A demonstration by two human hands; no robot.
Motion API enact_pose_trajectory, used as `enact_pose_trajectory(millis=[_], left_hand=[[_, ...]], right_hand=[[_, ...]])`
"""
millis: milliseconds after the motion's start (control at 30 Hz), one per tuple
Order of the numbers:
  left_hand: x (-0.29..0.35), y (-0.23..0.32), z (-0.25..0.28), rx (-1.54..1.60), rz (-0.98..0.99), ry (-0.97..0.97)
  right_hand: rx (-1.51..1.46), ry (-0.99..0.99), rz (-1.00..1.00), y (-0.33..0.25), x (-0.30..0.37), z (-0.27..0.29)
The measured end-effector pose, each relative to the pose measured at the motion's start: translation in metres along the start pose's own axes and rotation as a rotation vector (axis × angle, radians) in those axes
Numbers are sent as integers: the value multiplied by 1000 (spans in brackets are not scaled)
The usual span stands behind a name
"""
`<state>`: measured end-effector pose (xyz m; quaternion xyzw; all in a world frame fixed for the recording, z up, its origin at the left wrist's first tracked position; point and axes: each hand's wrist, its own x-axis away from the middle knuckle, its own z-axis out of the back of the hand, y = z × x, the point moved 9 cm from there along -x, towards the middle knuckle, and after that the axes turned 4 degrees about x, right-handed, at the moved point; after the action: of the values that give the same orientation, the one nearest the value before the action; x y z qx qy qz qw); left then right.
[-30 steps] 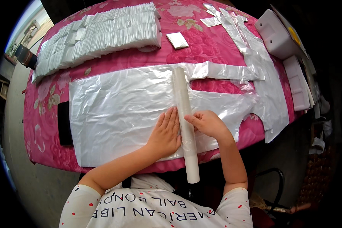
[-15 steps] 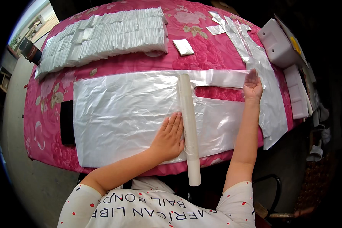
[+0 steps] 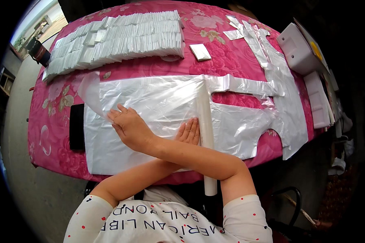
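Shiny white plastic film [image 3: 158,91] lies across the pink floral-covered counter [image 3: 225,60]; the right hand's grip [image 3: 129,126] pinches a raised flap; the left hand [image 3: 189,131] rests flat beside a long whitish cylinder [image 3: 206,121].

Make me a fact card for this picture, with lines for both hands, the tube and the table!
Left hand: flat on plastic sheeting, beside the tube
Right hand: at a raised film edge; grip unclear
Arms: right forearm over left
Tube: whitish, lying across the sheeting
Tablecloth: pink, flowery
Far left: rows of white packets
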<state>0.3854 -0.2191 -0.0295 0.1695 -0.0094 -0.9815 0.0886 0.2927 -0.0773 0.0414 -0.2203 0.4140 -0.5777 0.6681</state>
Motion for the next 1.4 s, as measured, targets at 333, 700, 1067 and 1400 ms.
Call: enact_pose_trajectory(millis=[333,700,1067,1400], left_hand=[[-3,-6,24,473,58,-9],[-45,-98,-20,2232,1043,172],[-24,-124,2,1973,962,1],[191,-195,95,1613,981,206]], right_hand=[[86,-151,-44,-12,41,11],[560,128,-151,29,196,172],[646,-258,-32,42,186,129],[-58,-536,384,-82,94,-12]])
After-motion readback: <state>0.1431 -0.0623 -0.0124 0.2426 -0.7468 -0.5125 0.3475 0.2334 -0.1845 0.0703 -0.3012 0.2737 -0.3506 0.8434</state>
